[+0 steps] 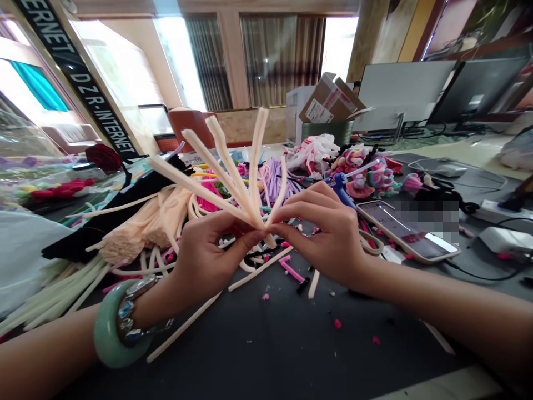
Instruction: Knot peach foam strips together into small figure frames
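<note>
Several cream pipe cleaners (231, 172) fan upward from one joined base, held up over the dark table (283, 339). My left hand (212, 250) pinches that base between thumb and fingers, a green bangle and a jewelled bracelet on its wrist. From the other side my right hand (322, 228) pinches at the same base, by the rightmost pipe cleaner. The fingertips of both hands nearly meet there. Loose cream pipe cleaner pieces (260, 269) lie on the table below. Left of my left hand rest thick peach pipe cleaner bundles (137, 228).
A phone (410, 230) with a cable lies to the right, near a white adapter (508, 243). Behind my right hand are a blue glue gun (342, 191) and colourful fuzzy pieces (362, 169). Pale green pipe cleaners (62, 291) lie at the left. Monitors (406, 89) and a cardboard box (331, 100) stand behind.
</note>
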`<control>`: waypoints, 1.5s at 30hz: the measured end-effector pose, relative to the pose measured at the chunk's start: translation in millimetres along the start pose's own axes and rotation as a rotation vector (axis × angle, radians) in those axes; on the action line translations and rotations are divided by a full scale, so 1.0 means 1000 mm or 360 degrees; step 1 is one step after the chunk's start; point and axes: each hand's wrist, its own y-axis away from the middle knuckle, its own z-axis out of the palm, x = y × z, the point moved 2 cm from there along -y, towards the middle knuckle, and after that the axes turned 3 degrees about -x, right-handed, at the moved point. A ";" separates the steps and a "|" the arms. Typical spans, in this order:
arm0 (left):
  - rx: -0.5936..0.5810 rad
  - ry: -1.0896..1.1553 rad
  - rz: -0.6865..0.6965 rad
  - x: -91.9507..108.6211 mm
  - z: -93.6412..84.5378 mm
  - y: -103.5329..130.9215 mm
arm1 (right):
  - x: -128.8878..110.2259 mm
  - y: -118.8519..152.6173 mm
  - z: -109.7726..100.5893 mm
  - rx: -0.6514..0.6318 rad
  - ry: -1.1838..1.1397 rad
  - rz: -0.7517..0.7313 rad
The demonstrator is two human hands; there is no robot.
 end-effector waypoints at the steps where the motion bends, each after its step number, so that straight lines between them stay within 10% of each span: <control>1: 0.0005 -0.0041 0.0018 0.000 0.000 0.000 | -0.001 0.000 0.000 0.0007 -0.0005 -0.0015; 14: 0.0066 -0.0446 0.0232 0.005 -0.005 0.005 | -0.008 0.005 0.001 -0.0064 0.0115 -0.0304; 45: -0.0111 0.0397 -0.0092 0.004 -0.007 -0.008 | -0.010 -0.001 0.001 -0.0161 -0.0222 -0.0234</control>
